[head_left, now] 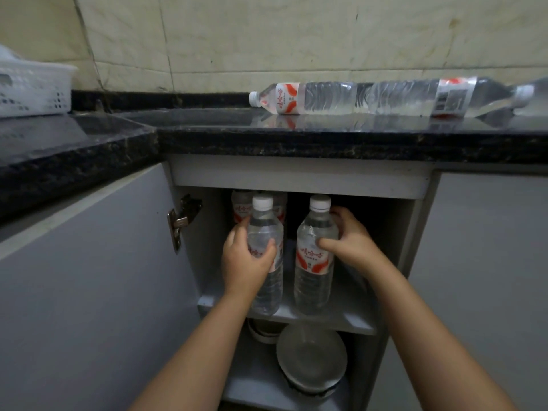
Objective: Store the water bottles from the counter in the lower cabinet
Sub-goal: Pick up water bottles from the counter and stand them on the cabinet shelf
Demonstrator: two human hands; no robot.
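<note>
Dim kitchen corner, dark stone surface over grey cabinetry

A tiled wall (pixel 296 40) in stained cream, with dark grout lines, rises behind the glossy black speckled surface (pixel 296 137), which turns a corner up and to the left of the hands. A white perforated basket (pixel 32 90) sits on that left wing. Grey cabinet panels (pixel 89 277) flank both sides, with a metal hinge (pixel 182 221) just left. Light is low and flat.

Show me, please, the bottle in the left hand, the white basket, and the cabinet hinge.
bottle in the left hand (pixel 264 221), head view, on its clear shoulder.
white basket (pixel 35 90), head view, on its side wall.
cabinet hinge (pixel 181 222), head view, on its metal arm.
</note>
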